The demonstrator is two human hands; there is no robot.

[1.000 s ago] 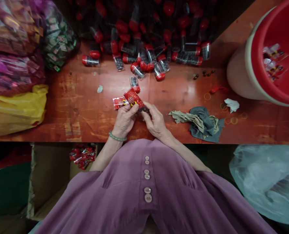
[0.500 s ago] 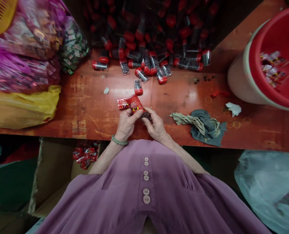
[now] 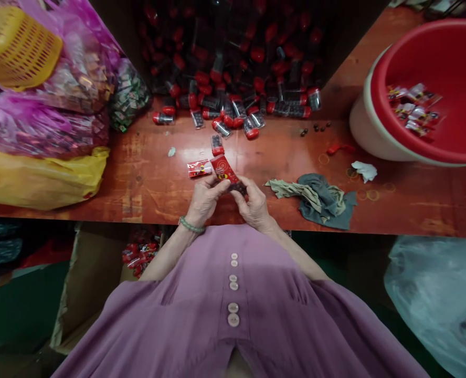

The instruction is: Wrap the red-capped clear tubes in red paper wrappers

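Red printed paper wrapper (image 3: 223,169) is still being pinched by left hand (image 3: 204,199) and right hand (image 3: 254,203), fingers clenched, barely turning around the small dark-filled tube (image 3: 237,187).

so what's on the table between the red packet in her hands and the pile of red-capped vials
In the head view, one stray vial lies on the table between the red packet and the pile of red-capped vials; otherwise bare wood.

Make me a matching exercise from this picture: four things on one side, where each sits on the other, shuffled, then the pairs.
1. red sachet
2. yellow basket
3. crumpled cloth
4. wrapped packets

A. inside the red tub
B. on the bench, near the right hand
C. held in both hands, left hand included
D. on top of the pink bag

Pairs: 1-C, 2-D, 3-B, 4-A
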